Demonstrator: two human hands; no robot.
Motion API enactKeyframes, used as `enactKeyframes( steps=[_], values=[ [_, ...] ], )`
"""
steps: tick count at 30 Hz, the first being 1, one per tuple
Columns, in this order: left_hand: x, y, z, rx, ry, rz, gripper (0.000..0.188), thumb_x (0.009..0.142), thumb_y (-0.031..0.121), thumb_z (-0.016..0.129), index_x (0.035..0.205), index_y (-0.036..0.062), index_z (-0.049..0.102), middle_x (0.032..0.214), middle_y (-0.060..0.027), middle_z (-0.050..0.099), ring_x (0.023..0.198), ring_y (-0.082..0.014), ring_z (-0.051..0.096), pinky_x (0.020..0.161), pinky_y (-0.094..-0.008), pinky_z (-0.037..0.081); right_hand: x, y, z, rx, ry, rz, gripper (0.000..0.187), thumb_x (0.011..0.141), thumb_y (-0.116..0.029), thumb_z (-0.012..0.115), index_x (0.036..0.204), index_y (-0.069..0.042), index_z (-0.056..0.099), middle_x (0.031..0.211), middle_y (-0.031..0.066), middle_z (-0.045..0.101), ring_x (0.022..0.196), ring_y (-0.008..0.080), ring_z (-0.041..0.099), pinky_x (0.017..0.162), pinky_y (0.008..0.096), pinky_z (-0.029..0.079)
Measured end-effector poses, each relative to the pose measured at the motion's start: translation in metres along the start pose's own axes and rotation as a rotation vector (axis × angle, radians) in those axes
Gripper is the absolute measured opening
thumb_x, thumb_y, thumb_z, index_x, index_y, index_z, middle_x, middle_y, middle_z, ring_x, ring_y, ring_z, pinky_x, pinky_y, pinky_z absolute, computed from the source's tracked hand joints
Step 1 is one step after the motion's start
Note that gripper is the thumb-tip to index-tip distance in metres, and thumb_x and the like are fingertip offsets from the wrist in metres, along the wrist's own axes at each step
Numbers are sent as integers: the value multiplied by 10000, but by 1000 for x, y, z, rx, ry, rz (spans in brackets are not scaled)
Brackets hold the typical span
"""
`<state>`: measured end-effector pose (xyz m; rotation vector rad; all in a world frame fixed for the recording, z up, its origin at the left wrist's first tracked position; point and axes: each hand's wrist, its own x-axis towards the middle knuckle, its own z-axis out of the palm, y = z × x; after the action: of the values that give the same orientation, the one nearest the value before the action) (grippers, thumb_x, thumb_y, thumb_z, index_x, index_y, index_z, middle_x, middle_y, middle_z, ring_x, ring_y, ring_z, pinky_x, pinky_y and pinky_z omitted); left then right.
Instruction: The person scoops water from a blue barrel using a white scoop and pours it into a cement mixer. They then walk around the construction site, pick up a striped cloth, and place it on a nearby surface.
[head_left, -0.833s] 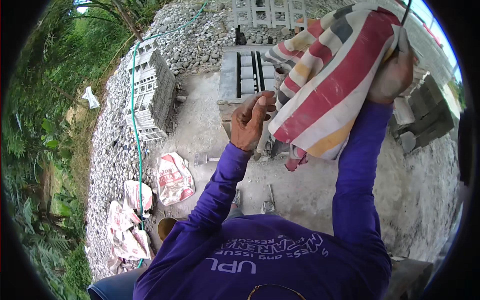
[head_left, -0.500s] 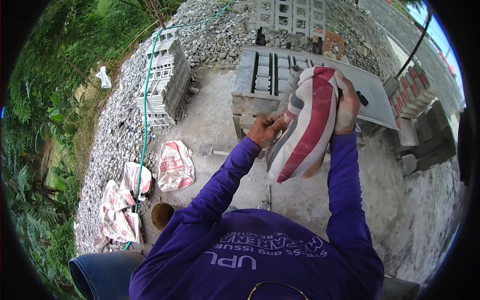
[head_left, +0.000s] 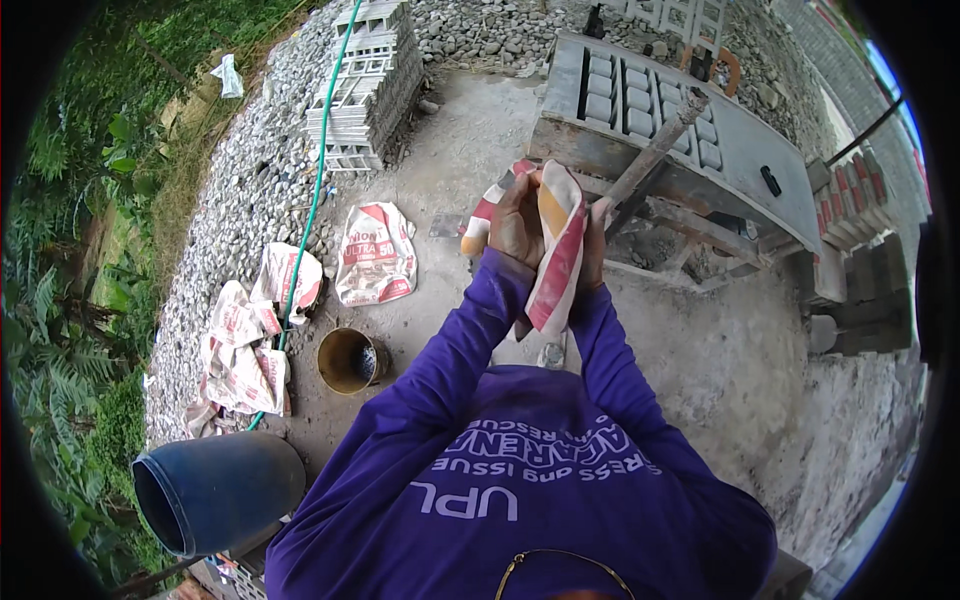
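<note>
"Now that the striped cloth (head_left: 561, 262) hangs lower, where have you got it?"

"At twelve o'clock from my chest, short of the grey desk (head_left: 752, 150), which stands at one to two o'clock from it. A moment ago I had it raised, in my right hand (head_left: 592, 258) alone; now it's gathered between both."

"How are your hands on it?"

"My left hand (head_left: 512, 238) is closed into the folds, with cloth on either side. The right lies against the three-o'clock side, but its fingers are behind the fabric, so I can't tell whether they grip."

"And what does that mean for the work?"

"As I judge it, the cloth takes up both hands, so neither is free for the grey blocks (head_left: 638, 97) on the desk. It looks bunched rather than spread, and the loose tail at six o'clock could slip away. Mind the slanting pole (head_left: 655, 150) too, near my right hand at one o'clock."
</note>
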<state>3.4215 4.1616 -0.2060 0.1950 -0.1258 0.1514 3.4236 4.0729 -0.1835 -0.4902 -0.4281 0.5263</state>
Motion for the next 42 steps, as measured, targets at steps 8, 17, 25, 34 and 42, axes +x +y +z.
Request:
enactKeyframes(
  steps=[8,17,25,34,42],
  values=[
    [18,67,-53,908,538,539,372,957,352,416,944,26,593,750,-93,630,707,-194,609,665,-350,488,-3,66,5,-848,518,247,568,858,-555,567,988,-6,631,835,49,607,729,126,553,677,248,448],
    [-36,67,-55,2446,248,603,394,824,345,589,1148,121,565,1224,-107,509,1028,-306,536,829,-432,460,38,60,-2,-1034,485,165,647,851,-605,532,793,34,613,709,66,563,666,160,513,616,332,429],
    [-11,68,-102,1482,475,191,347,909,338,518,1164,106,557,960,-154,605,846,-269,607,739,-374,472,5,58,47,-892,293,180,388,856,-334,643,1075,-14,627,924,48,629,840,136,568,781,255,441],
    [-35,-1,24,759,45,-124,436,946,363,423,968,-24,624,961,-212,640,828,-293,640,728,-372,512,16,-42,-71,326,-301,583,408,938,-386,471,1135,-42,568,818,57,635,693,140,628,487,249,475],
    [71,-66,-43,741,375,-346,522,956,441,314,855,10,591,571,-106,588,460,-196,515,432,-310,438,-2,3,-171,32,367,15,219,940,-262,527,1001,-56,574,779,-37,520,601,33,458,542,157,389]
  ],
)
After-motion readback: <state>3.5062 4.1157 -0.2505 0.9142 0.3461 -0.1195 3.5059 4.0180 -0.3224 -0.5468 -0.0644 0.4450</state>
